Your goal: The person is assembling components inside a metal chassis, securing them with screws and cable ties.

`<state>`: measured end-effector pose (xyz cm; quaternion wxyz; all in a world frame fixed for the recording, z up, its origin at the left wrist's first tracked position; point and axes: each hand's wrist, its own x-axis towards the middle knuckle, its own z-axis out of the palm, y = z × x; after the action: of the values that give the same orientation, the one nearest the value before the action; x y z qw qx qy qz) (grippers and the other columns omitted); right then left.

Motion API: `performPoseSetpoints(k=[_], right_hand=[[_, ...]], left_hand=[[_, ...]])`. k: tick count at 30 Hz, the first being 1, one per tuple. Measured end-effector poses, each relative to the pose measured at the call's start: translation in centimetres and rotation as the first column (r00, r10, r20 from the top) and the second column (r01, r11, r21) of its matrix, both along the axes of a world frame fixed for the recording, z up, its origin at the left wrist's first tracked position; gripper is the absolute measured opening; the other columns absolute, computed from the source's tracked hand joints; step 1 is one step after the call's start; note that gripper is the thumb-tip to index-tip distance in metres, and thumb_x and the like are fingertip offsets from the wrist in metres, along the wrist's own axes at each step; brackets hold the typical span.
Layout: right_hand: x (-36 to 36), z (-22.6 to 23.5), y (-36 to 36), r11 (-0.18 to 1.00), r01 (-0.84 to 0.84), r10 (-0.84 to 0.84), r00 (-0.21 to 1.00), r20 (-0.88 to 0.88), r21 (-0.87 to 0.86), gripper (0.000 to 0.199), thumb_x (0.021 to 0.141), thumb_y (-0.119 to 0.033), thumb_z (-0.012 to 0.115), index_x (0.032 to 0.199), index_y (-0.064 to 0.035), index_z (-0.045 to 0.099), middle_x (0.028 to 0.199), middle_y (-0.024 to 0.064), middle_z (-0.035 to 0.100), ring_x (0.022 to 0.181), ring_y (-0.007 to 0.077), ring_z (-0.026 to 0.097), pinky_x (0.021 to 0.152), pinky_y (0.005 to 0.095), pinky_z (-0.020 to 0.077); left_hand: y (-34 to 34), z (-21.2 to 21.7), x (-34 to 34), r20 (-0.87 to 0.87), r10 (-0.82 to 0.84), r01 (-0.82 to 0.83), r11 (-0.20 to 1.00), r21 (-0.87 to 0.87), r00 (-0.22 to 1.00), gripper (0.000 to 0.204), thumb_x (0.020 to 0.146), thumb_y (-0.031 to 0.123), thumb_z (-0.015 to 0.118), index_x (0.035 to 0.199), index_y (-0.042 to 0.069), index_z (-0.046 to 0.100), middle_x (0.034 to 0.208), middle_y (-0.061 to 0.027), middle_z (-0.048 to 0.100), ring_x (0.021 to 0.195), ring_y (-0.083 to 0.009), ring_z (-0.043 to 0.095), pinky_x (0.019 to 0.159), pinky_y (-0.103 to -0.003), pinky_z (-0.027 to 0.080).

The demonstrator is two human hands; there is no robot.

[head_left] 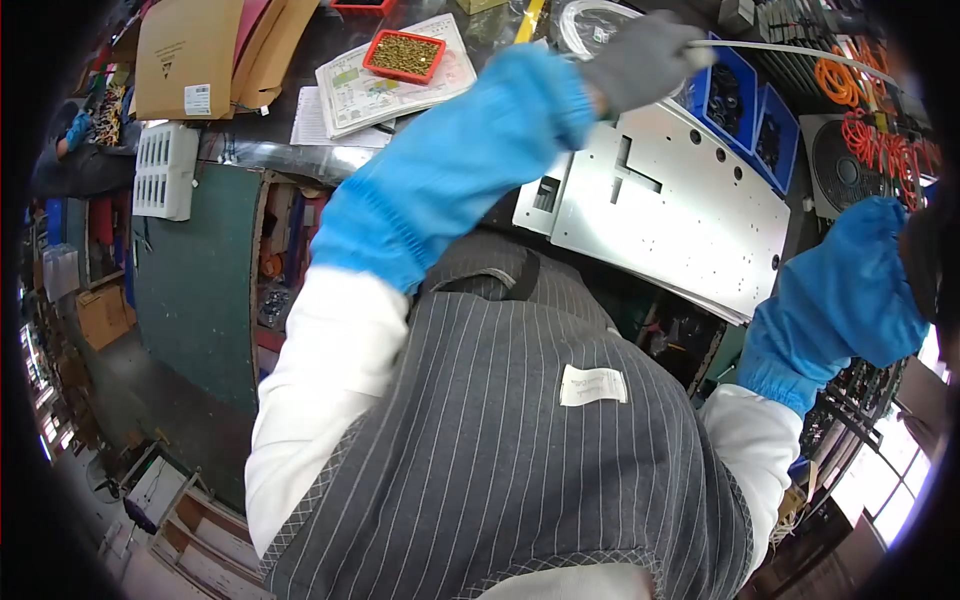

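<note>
My left hand [640, 60], in a grey glove with a blue sleeve cover behind it, is closed around a thin white tube [790, 48] that runs off to the right above the bench. Just below that hand lies a pale grey sheet-metal plate [690, 215] with cut-outs and small holes. My right forearm, also in a blue sleeve cover, reaches to the right rim. Only a dark sliver of my right hand [928, 262] shows there, and I cannot make out whether it holds anything.
A red tray of brass screws [403, 55] rests on printed sheets [350, 100]. Blue bins [738, 100], orange cables [870, 115] and a round fan [845, 170] lie at the right. Brown envelopes [185, 55] and a white grille [165, 170] sit left.
</note>
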<state>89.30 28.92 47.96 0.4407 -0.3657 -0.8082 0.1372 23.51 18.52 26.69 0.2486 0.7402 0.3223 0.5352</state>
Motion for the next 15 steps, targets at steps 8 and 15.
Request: performPoseSetpoints(k=[8, 15], right_hand=[[-45.8, -9.5, -15.8, 0.999, -0.009, 0.021, 0.944, 0.329, -0.04, 0.014, 0.082, -0.004, 0.065, 0.093, -0.0042, 0.072, 0.079, 0.0063, 0.065, 0.063, 0.0174, 0.059, 0.057, 0.0311, 0.049], [-45.6, -29.1, -21.8, 0.459, 0.142, -0.033, 0.989, 0.143, -0.877, 0.027, 0.098, -0.011, 0.057, 0.119, 0.0, 0.069, 0.09, 0.0082, 0.06, 0.067, 0.0119, 0.061, 0.059, 0.0289, 0.0506]], left_hand=[[-2.4, -11.1, 6.8, -0.388, -0.31, 0.166, 0.918, -0.36, 0.868, 0.049, 0.096, 0.037, 0.062, 0.134, 0.006, 0.061, 0.133, -0.0207, 0.061, 0.116, -0.032, 0.063, 0.098, -0.042, 0.051], [-8.6, -13.1, -8.2, -0.181, -0.103, -0.044, 0.748, -0.662, 0.978, 0.034, 0.093, 0.025, 0.062, 0.118, 0.002, 0.067, 0.108, -0.0173, 0.071, 0.096, -0.0284, 0.069, 0.087, -0.037, 0.054]])
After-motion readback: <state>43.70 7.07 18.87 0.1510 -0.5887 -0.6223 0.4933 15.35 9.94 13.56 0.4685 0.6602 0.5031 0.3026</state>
